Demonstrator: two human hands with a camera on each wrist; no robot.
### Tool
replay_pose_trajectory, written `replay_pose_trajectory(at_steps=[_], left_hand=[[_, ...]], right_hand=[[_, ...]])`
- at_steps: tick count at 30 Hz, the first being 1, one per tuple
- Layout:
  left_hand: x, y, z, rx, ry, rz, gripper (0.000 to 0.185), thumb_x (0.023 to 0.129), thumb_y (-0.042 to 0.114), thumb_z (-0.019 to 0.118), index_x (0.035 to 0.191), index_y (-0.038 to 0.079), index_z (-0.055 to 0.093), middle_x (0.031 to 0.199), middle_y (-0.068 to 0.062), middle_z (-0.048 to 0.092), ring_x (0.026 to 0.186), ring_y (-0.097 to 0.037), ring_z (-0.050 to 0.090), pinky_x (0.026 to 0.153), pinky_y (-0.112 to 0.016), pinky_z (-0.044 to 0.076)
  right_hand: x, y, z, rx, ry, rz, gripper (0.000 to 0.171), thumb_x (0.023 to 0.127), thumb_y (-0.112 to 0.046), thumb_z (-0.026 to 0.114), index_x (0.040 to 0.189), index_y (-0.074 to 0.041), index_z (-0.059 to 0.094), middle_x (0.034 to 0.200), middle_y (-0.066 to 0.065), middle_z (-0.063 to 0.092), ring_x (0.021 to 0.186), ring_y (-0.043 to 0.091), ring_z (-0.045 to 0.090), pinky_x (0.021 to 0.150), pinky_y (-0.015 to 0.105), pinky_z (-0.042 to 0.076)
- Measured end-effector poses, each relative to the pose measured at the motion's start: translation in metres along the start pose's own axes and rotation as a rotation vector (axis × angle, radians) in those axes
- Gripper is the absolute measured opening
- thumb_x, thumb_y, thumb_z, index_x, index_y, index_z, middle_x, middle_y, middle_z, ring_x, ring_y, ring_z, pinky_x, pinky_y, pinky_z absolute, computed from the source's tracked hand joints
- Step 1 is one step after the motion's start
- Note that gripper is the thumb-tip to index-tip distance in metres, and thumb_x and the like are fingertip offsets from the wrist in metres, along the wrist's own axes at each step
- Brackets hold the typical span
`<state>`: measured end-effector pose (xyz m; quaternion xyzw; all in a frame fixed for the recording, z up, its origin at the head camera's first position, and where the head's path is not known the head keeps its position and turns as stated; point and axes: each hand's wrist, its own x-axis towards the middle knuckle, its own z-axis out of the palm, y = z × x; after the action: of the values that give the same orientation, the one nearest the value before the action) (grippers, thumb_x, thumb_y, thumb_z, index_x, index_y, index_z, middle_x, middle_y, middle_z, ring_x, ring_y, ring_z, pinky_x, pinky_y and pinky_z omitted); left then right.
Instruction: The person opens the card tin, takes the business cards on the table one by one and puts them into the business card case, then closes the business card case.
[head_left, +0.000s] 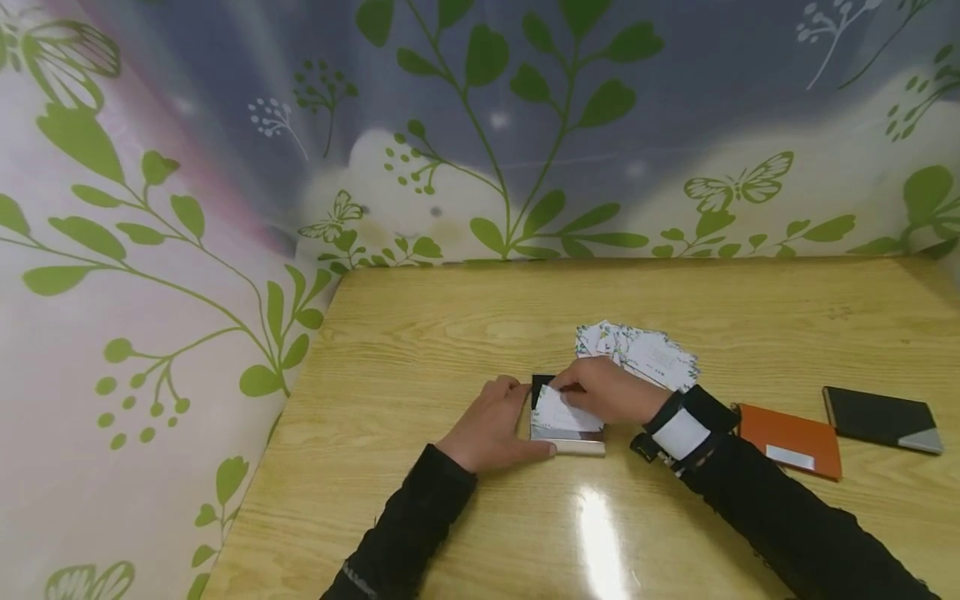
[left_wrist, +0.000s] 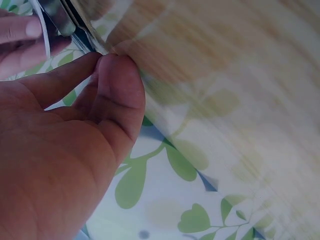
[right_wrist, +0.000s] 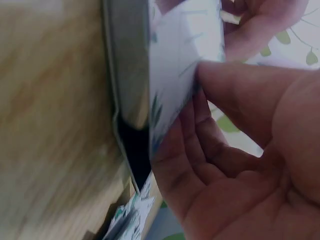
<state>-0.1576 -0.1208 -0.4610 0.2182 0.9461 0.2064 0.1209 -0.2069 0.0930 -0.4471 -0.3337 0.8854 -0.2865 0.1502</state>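
Open card case [head_left: 567, 427] lying flat just below the middle of the head view, on the wooden counter [head_left: 420, 333]. White card [head_left: 558, 408] half inside the case, pinched between thumb and fingers of the right hand [head_left: 611, 390]; same grip visible in the right wrist view, thumb on top of the card [right_wrist: 185, 45]. Left hand [head_left: 491, 425] resting against the left edge of the case, thumb stretched along its lower rim, fingers mostly straight, steadying and not clasping. Probably the step of sliding a card into the case; next move likely calls for pushing the card flat under the lid edge while keeping the case steady.

Fanned pile of cards [head_left: 637, 354] just behind the right hand. Orange case [head_left: 789, 440] and black case [head_left: 881, 419] further right, near each other.

Left wrist view blurred; only the thumb and a sliver of the case edge readable. Print on the cards too small to read. How many cards already inside the case: hidden.
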Motion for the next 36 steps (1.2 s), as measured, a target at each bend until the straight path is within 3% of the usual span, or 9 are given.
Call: replay_pose_trajectory(at_steps=[4,13,20,25,30,36], left_hand=[[0.000,0.000,0.001,0.000,-0.007,0.001,0.095,0.076,0.062,0.067,0.144,0.000,0.039,0.134,-0.009,0.040,0.119,-0.021,0.038,0.098,-0.033,0.038],[0.002,0.000,0.000,0.006,-0.001,-0.002,0.090,0.075,0.060,0.069,0.142,0.005,0.043,0.127,-0.006,0.041,0.112,-0.019,0.039,0.094,-0.032,0.039],[0.002,0.000,0.001,0.014,0.001,0.013,0.088,0.076,0.060,0.068,0.142,0.007,0.044,0.125,-0.005,0.041,0.110,-0.018,0.039,0.093,-0.031,0.040],[0.002,0.000,-0.001,0.014,0.000,0.017,0.090,0.077,0.060,0.068,0.145,0.008,0.040,0.126,-0.005,0.041,0.111,-0.019,0.039,0.093,-0.032,0.039],[0.001,-0.001,-0.002,-0.003,-0.009,0.037,0.091,0.078,0.059,0.067,0.150,0.017,0.031,0.125,-0.005,0.041,0.108,-0.019,0.039,0.090,-0.032,0.039],[-0.001,-0.002,-0.001,0.013,-0.015,0.068,0.080,0.081,0.059,0.065,0.146,0.019,0.041,0.125,-0.005,0.041,0.108,-0.020,0.039,0.088,-0.032,0.039]], right_hand=[[0.001,-0.002,0.005,-0.019,-0.006,-0.019,0.019,0.092,-0.002,0.059,0.107,-0.005,0.070,0.100,0.003,0.068,0.087,0.012,0.058,0.076,0.032,0.048],[0.001,-0.001,0.008,-0.029,0.094,-0.003,0.015,0.090,-0.001,0.062,0.103,-0.004,0.069,0.095,0.003,0.067,0.086,0.014,0.061,0.077,0.033,0.050],[0.002,-0.003,0.009,0.010,0.016,0.009,0.013,0.090,-0.003,0.062,0.099,-0.008,0.070,0.094,0.000,0.066,0.087,0.012,0.059,0.078,0.032,0.049],[-0.001,-0.007,0.011,0.040,0.007,-0.007,0.009,0.089,-0.005,0.063,0.092,-0.011,0.070,0.087,-0.001,0.065,0.075,0.009,0.056,0.068,0.029,0.048],[-0.004,-0.008,0.015,0.060,-0.004,-0.015,0.008,0.089,-0.008,0.065,0.088,-0.014,0.070,0.084,-0.004,0.064,0.068,0.008,0.055,0.061,0.027,0.046],[-0.007,-0.011,0.018,0.022,0.005,-0.013,0.008,0.091,-0.010,0.063,0.094,-0.014,0.070,0.087,-0.006,0.063,0.070,0.008,0.054,0.064,0.028,0.046]])
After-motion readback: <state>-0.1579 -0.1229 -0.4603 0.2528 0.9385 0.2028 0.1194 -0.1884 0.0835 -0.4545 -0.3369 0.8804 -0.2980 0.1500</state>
